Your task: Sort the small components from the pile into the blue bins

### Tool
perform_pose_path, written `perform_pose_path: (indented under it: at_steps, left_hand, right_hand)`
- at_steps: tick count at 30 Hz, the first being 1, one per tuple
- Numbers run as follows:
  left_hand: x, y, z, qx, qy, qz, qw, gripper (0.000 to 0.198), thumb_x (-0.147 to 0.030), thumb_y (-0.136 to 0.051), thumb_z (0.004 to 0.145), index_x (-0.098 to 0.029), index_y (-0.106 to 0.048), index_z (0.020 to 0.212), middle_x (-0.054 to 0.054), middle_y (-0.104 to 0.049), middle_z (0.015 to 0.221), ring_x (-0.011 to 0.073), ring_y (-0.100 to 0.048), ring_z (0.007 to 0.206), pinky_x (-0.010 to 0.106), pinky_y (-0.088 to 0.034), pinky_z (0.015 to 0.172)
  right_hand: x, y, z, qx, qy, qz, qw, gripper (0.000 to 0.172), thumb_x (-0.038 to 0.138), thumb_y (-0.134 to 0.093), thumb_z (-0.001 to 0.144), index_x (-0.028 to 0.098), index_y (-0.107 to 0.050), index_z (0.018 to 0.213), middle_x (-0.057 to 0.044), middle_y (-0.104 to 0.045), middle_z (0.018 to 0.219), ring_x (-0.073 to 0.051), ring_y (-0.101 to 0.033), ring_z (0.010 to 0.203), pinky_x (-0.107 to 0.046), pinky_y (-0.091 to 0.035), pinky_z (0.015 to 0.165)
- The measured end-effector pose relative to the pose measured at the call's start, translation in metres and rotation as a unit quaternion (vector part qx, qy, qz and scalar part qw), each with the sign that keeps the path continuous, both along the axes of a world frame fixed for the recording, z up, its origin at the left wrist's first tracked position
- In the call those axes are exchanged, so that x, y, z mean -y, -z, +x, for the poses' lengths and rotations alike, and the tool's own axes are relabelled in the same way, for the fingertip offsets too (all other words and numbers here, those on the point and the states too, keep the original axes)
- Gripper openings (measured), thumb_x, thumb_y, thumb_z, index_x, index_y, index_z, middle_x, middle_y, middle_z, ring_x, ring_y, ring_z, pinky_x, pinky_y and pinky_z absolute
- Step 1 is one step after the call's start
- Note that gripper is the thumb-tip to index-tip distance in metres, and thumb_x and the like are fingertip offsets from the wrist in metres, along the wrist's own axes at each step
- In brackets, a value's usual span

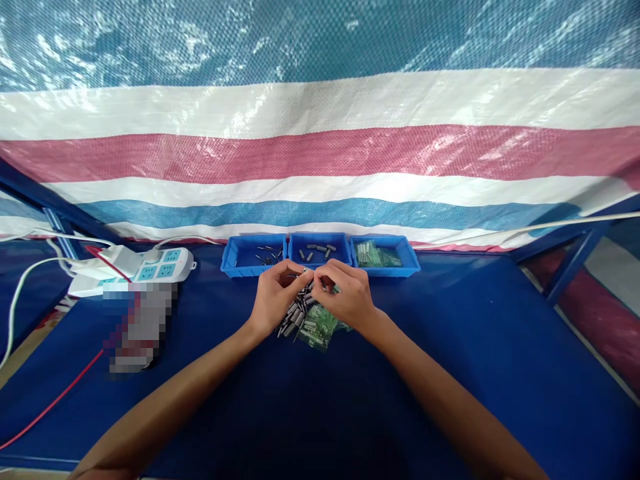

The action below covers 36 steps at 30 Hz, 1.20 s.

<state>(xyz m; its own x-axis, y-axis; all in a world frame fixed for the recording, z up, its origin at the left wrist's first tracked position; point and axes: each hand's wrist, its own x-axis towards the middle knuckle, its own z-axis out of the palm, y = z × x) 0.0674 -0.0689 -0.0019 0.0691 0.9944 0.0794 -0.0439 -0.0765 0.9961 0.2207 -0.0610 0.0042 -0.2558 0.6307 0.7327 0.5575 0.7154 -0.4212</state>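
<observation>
Left hand (274,293) is curled tight, thumb and forefinger pinched on a small part (305,271) that shows only as a pale glint at the fingertips. Right hand (347,297) meets it from the other side, its fingers also drawn closed; whether it grips the same part or a second one I cannot tell, since the fingertips hide it.

Both hands hover just above a pile (295,319) of small dark cylinders on the table (450,347), with a few green boards (320,331) lying partly under the right hand and touching the pile. Beyond the hands three blue trays stand in a row, edge to edge: the left tray (234,265) holds thin dark pieces, the middle tray (295,244) a few cylinders, the right tray (409,263) more green boards. A power strip (160,265) lies well off to the left.

The step in hand looks like fine work on one piece, held between the two pinches. Any further move calls for steady fingertips and a light grip, as the part is tiny and the loose pile sits directly beneath.
</observation>
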Motion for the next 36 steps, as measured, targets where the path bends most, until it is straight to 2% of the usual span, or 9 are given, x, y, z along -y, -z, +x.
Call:
perform_pose_path:
  at_steps: [6,10,15,19,23,26,30,34,36]
  left_hand:
    - [-0.001,0.001,-0.002,-0.011,-0.010,0.001,1.000,0.024,-0.035,-0.071,0.078,-0.013,-0.062,0.079,0.000,-0.062,0.067,0.0021,-0.036,0.042,0.017,-0.028,0.040]
    - [-0.006,0.000,-0.004,-0.019,-0.005,0.008,1.000,0.024,-0.036,-0.069,0.080,-0.013,-0.064,0.087,0.004,-0.068,0.079,0.0017,-0.036,0.040,0.017,-0.027,0.037]
    - [-0.012,-0.004,-0.008,-0.017,0.000,0.018,1.000,0.026,-0.037,-0.063,0.084,-0.016,-0.064,0.100,0.007,-0.069,0.094,0.0012,-0.039,0.039,0.019,-0.031,0.037]
    - [-0.013,-0.006,-0.010,0.000,0.015,0.020,1.000,0.026,-0.037,-0.058,0.087,-0.018,-0.061,0.104,0.007,-0.069,0.098,0.0022,-0.043,0.038,0.020,-0.031,0.037]
    - [-0.012,-0.006,-0.010,0.027,0.019,0.018,0.999,0.026,-0.037,-0.054,0.090,-0.018,-0.062,0.107,0.005,-0.063,0.093,0.0020,-0.039,0.040,0.020,-0.029,0.038]
    - [-0.012,-0.006,-0.010,0.043,0.015,0.026,0.999,0.027,-0.037,-0.052,0.091,-0.019,-0.065,0.106,0.002,-0.055,0.084,0.0022,-0.033,0.042,0.020,-0.026,0.038]
    - [-0.012,-0.007,-0.010,0.063,0.016,0.030,0.997,0.026,-0.038,-0.055,0.089,-0.020,-0.063,0.107,-0.001,-0.049,0.076,0.0012,-0.028,0.041,0.020,-0.020,0.037]
    - [-0.012,-0.007,-0.010,0.066,0.033,0.003,0.997,0.025,-0.040,-0.057,0.088,-0.022,-0.054,0.105,-0.004,-0.049,0.067,0.0011,-0.026,0.039,0.018,-0.017,0.037]
    - [-0.013,-0.007,-0.010,0.063,0.039,-0.012,0.997,0.027,-0.042,-0.059,0.087,-0.022,-0.052,0.103,-0.004,-0.049,0.065,0.0014,-0.026,0.039,0.017,-0.016,0.037]
  right_hand:
    - [-0.004,-0.004,0.008,-0.036,0.000,-0.038,0.999,0.018,0.011,-0.050,0.078,0.018,-0.050,0.062,0.003,-0.045,0.055,-0.009,-0.042,0.050,-0.023,-0.036,0.053]
    - [-0.010,-0.005,0.015,-0.027,-0.020,-0.085,0.996,0.017,0.010,-0.048,0.078,0.018,-0.048,0.063,0.002,-0.045,0.055,-0.010,-0.042,0.050,-0.024,-0.034,0.052]
    - [-0.015,-0.007,0.019,-0.026,-0.002,-0.093,0.995,0.025,0.019,-0.052,0.085,0.018,-0.045,0.061,0.002,-0.044,0.053,-0.011,-0.042,0.049,-0.025,-0.034,0.052]
    - [-0.016,-0.007,0.017,-0.057,0.008,-0.112,0.992,0.016,0.021,-0.054,0.084,0.018,-0.052,0.069,0.000,-0.053,0.060,-0.012,-0.048,0.053,-0.024,-0.040,0.053]
    - [-0.014,-0.010,0.017,-0.106,0.004,-0.128,0.986,0.013,0.023,-0.054,0.086,0.018,-0.054,0.074,-0.001,-0.055,0.063,-0.012,-0.051,0.054,-0.024,-0.043,0.053]
    - [-0.014,-0.015,0.023,-0.139,0.066,-0.122,0.981,0.021,0.026,-0.052,0.089,0.019,-0.051,0.070,0.001,-0.050,0.056,-0.011,-0.048,0.050,-0.024,-0.040,0.051]
    - [-0.017,-0.017,0.029,-0.098,0.141,-0.118,0.978,0.028,0.026,-0.054,0.088,0.019,-0.048,0.062,0.001,-0.049,0.052,-0.012,-0.046,0.049,-0.026,-0.038,0.052]
    - [-0.018,-0.010,0.026,-0.081,0.118,-0.141,0.980,0.002,0.017,-0.057,0.082,0.017,-0.060,0.082,-0.002,-0.060,0.071,-0.013,-0.053,0.055,-0.027,-0.044,0.057]
    - [-0.017,-0.008,0.022,-0.068,0.080,-0.149,0.983,0.010,0.016,-0.056,0.083,0.017,-0.062,0.091,-0.003,-0.063,0.079,-0.013,-0.055,0.059,-0.027,-0.046,0.058]
